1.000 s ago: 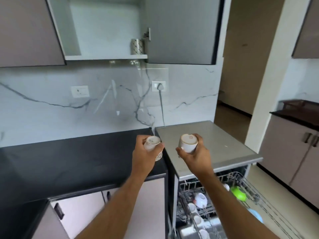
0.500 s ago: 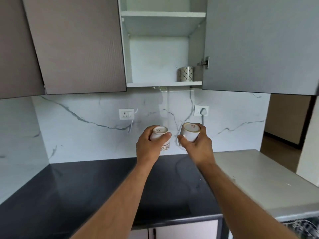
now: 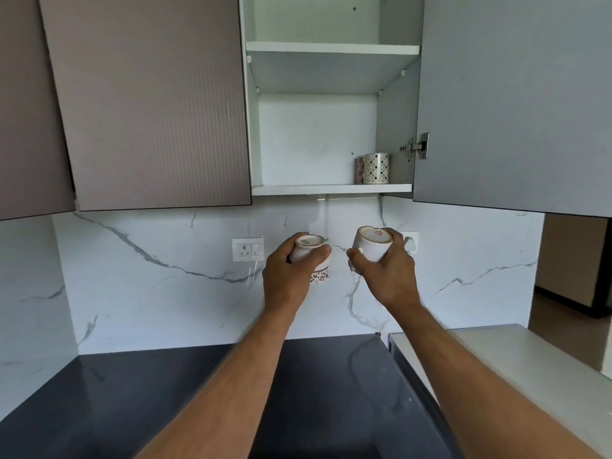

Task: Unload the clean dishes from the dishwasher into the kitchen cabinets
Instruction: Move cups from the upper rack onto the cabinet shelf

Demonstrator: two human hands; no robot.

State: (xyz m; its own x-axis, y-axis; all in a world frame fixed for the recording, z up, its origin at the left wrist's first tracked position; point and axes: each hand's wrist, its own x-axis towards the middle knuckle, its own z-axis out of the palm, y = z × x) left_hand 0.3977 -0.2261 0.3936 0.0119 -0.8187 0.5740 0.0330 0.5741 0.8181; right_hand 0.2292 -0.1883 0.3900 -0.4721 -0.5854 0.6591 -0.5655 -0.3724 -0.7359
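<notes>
— While both cups sat upside down in the grips, where did the shelf lie from them?

— Above and slightly right. The left hand had its fingers curled round the patterned cup, base up; the right hand was wrapped round the white cup, base up too and tipped a little toward the left. Both were held in front of the marble backsplash, over the dark counter and well below the lower shelf of the open cabinet.

— Which hand was nearer?

— The right one, I'd judge. It sat higher and almost under the two patterned cups standing at the shelf's right end, beside the hinge.

— And the free room?

— To the left of those cups the shelf board showed bare. Each cup's long axis ran roughly vertical, so whether they would need turning over before being set down, I couldn't tell.
</notes>
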